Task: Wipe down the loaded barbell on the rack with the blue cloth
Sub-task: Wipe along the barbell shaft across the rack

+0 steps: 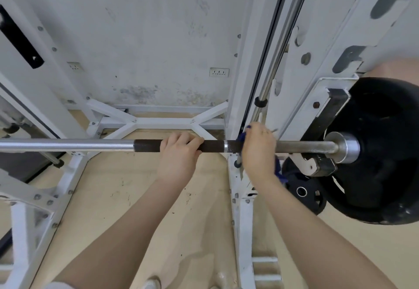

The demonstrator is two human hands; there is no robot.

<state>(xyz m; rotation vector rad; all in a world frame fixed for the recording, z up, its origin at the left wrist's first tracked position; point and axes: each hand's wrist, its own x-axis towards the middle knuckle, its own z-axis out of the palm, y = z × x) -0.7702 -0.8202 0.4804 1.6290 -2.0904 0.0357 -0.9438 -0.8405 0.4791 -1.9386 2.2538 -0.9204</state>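
Observation:
The barbell (pixel 68 145) runs level across the view, chrome on the left and dark knurled in the middle, resting on the white rack (pixel 246 80). A large black plate (pixel 385 152) is loaded on its right end. My left hand (pixel 179 152) is wrapped over the dark knurled section. Further right, my right hand (pixel 258 148) grips the bar through the blue cloth (pixel 279 170), which shows only as small dark-blue bits above and below the hand. The cloth sits just left of the bar's bare grey stretch leading to the collar.
White rack uprights and cross braces (pixel 158 123) stand behind and below the bar. A smaller black plate (pixel 303 188) hangs low on the right post. A stained wall with sockets (pixel 218 72) is behind. The floor is tan wood.

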